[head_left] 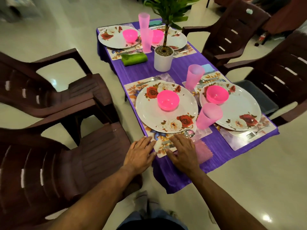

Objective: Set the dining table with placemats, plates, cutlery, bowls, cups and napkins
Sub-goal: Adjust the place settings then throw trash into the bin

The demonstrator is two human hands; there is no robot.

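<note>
A purple-clothed table (181,70) holds four place settings. The nearest floral placemat (132,87) carries a rose-patterned plate (149,110) with a pink bowl (168,100) on it. My left hand (140,153) lies with straight fingers on the placemat's near corner. My right hand (181,150) rests flat over cutlery (168,144) on the same mat's near edge, beside a spoon (189,133). A pink napkin (203,151) lies just right of that hand. A pink cup (208,116) stands between the two near plates.
Dark brown plastic chairs stand on the left (49,97) and right (274,72) of the table. A potted plant (163,58) sits mid-table, with a green napkin (134,58) and a tall pink cup (145,34) behind. My feet show on the pale tiled floor.
</note>
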